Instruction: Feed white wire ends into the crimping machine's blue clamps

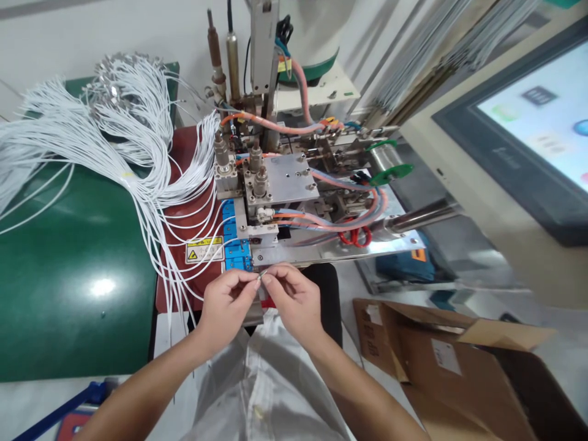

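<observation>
My left hand (229, 303) and my right hand (294, 300) meet just in front of the machine's near edge. Both are closed in a pinch on the thin end of a cable (261, 275), whose tip shows pale and metallic between the fingertips. The rest of that cable is hidden by my left hand. Right beyond my fingers is a row of blue holders (236, 245) with white cables lying across them. A large bundle of white cables (142, 177) spreads to the left, with several strands hanging down beside my left wrist.
The machine (287, 177) carries air hoses and a solder-like wire spool (386, 162). A screen (537, 122) juts in from the right, above an open cardboard box (459, 367). A green table surface (73, 275) lies left; a yellow warning label (204, 250) is near the holders.
</observation>
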The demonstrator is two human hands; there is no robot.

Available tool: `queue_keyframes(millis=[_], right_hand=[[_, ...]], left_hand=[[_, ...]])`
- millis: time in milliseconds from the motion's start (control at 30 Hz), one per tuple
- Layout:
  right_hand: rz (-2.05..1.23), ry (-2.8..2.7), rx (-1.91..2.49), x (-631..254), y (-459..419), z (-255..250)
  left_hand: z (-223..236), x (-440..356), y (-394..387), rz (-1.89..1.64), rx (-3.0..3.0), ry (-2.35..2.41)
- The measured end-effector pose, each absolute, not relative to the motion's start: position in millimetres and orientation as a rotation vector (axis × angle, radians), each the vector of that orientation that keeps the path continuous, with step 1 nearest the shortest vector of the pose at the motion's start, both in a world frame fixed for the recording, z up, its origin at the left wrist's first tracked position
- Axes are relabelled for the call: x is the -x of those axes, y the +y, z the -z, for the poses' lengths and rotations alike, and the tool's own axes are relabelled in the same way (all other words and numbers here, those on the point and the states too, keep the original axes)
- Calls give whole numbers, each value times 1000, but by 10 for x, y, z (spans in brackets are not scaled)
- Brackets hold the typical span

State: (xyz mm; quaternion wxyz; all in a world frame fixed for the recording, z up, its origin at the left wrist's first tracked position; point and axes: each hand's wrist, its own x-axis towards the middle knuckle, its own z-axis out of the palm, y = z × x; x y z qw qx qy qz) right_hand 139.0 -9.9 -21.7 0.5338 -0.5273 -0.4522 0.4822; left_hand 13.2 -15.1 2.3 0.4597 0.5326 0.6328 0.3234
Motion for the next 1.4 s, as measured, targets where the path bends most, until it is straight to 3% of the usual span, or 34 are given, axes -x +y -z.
queue_keyframes(millis=[267,500,700,900,1100,1400], right_hand=[[-1069,-1384,1286,-1489,-50,185],[-1185,-919,1340,-1234,-159,251],[-1027,-1038,1336,-1234,-123,257],[-1350,-790,1246,-1227,-116,252],[-1118,-939,1276,-1252,-115,302],[-1359,-723,1192,-1243,-97,225]], left_hand=[[-14,-53,-94,-632,-1426,1468],[79,-208,-229,-888,-1278,1569],[146,-234,-257,-981,-1236,1587],[127,-239,-254,-1046,-1212,1590],[105,-243,-236,-1091,-1155,1554],[153,-241,-259,-1106,-1192,1570]])
